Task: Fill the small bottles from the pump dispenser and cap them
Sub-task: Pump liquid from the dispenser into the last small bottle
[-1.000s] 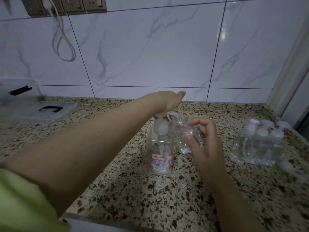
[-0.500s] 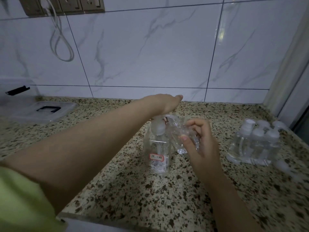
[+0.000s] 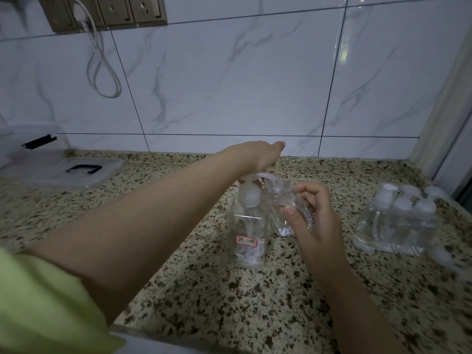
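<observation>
L hand (image 3: pixel 258 154) presses pump dispenser (image 3: pixel 250 221) – R hand (image 3: pixel 314 221) holds small bottle (image 3: pixel 286 208).

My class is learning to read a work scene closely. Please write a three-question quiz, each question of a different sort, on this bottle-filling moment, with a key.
1. True or false: the left hand rests on top of the pump dispenser.
2. Multiple choice: what does the right hand hold? A. a white cap; B. a small clear bottle at the pump spout; C. the white cable.
3. Fill the gap: the group of capped bottles stands on the countertop to the person's ____.

Key
1. True.
2. B.
3. Right.
</observation>
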{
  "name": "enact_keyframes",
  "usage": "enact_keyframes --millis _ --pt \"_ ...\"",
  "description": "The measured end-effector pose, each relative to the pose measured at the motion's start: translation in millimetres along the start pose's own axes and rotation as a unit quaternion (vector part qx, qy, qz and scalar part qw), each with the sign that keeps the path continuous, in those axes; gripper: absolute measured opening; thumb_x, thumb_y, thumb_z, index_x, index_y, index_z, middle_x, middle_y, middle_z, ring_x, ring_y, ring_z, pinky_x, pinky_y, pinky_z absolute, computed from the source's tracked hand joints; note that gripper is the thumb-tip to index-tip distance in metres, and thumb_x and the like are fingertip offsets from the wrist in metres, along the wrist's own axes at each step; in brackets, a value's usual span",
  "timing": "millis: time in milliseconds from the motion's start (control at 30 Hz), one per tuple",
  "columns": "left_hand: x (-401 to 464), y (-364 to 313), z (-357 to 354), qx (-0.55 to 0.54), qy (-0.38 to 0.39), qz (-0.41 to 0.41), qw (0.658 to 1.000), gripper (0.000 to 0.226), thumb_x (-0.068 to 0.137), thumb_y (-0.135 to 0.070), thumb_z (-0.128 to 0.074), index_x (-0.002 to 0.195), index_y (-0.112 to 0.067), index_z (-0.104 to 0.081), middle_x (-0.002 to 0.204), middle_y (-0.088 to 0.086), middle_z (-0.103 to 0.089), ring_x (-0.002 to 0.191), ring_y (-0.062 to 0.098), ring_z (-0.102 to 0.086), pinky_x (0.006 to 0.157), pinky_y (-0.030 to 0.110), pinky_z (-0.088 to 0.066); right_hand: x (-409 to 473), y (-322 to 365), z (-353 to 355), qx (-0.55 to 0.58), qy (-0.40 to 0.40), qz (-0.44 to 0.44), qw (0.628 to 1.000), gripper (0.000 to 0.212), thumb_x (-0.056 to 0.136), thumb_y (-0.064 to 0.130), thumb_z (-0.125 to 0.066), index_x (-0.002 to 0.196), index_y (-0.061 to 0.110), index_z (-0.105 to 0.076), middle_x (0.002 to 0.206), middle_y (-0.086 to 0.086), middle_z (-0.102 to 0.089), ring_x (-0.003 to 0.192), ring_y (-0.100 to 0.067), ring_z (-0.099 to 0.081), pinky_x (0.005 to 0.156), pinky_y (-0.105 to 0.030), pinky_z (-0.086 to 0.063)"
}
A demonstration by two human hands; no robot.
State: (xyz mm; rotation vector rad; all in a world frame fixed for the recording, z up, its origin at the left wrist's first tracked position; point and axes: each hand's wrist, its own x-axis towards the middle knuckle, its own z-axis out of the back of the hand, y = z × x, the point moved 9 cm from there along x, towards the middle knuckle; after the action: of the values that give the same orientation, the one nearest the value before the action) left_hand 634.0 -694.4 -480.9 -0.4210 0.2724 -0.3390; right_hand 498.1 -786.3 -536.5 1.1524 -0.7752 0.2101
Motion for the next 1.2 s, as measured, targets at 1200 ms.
enact_keyframes --millis 1200 --pt "0 8 -6 0.021 -0.004 0.016 1.000 0.069 0.105 -0.053 -0.009 0.143 -0.014 -0.052 0.149 0.013 -0.047 0.138 0.030 -0.040 0.112 0.040 -0.027 -1 2 -2 -0.025 0.009 0.012 1.000 0.029 0.092 0.044 -0.056 0.116 0.030 -0.050 0.106 0.018 -0.067 0.098 -0.009 -0.069 0.083 -0.048 -0.058"
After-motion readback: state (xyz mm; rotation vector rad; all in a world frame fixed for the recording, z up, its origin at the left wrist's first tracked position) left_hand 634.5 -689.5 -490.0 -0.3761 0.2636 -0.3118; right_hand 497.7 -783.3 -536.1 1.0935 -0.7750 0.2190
